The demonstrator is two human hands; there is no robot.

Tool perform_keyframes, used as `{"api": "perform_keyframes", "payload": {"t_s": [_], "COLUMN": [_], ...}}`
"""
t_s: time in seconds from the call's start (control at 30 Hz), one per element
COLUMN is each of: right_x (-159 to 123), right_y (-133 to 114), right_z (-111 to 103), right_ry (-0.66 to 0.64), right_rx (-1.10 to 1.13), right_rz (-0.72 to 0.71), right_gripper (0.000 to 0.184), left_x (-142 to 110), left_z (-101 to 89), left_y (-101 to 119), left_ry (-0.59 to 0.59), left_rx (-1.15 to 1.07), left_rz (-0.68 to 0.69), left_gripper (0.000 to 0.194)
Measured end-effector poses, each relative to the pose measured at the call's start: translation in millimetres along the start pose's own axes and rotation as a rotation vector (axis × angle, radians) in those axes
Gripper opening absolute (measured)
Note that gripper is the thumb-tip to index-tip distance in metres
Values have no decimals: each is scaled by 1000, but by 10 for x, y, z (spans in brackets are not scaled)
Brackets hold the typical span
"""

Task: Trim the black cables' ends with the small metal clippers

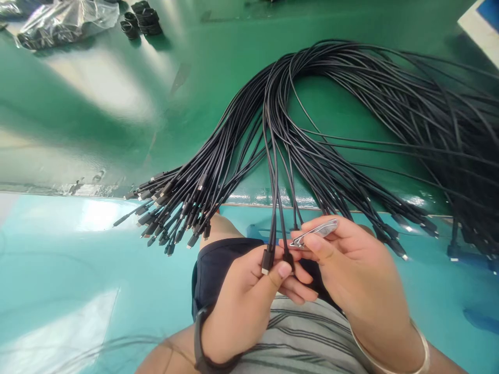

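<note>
My left hand [253,296] is closed on black USB cables near their plug ends. One plug [267,261] with a pale metal tip lies across the fingers, and a second plug [288,259] is pinched by the thumb. Between thumb and fingers, my right hand [346,270] grips a silver nail clipper [317,234], its jaws close beside the second cable. Whether the jaws touch that cable I cannot tell. A thick bundle of black cables [249,114] arches over the table, with many plug ends [175,208] hanging past its front edge on the left.
More cables [436,114] spread over the right side of the green table [175,78]. Plug ends [405,223] hang over the edge at right. At the back left lie a clear plastic bag [70,23] and coiled black bands [142,21]. A white-and-blue object [483,31] sits top right.
</note>
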State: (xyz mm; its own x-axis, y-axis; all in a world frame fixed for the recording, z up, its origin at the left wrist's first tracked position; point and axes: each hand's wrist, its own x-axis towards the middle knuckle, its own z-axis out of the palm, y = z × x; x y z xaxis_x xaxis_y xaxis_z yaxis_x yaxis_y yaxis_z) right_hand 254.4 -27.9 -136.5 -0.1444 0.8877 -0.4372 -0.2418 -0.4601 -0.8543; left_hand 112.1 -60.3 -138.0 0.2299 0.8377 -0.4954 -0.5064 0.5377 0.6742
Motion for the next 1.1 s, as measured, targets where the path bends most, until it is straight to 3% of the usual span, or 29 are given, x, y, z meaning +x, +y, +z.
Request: {"api": "perform_keyframes", "payload": {"t_s": [0.23,1.1], "right_x": [42,48], "right_y": [-3,-98], "right_z": [-39,-14], "right_ry": [-176,-112], "right_rx": [106,-78], "right_rz": [22,-13], "right_gripper": [2,6], "left_x": [6,7], "left_z": [-22,-18], "left_y": [-11,-7], "left_ry": [-16,-9], "left_rx": [38,94], "left_rz": [10,2], "left_gripper": [15,15]}}
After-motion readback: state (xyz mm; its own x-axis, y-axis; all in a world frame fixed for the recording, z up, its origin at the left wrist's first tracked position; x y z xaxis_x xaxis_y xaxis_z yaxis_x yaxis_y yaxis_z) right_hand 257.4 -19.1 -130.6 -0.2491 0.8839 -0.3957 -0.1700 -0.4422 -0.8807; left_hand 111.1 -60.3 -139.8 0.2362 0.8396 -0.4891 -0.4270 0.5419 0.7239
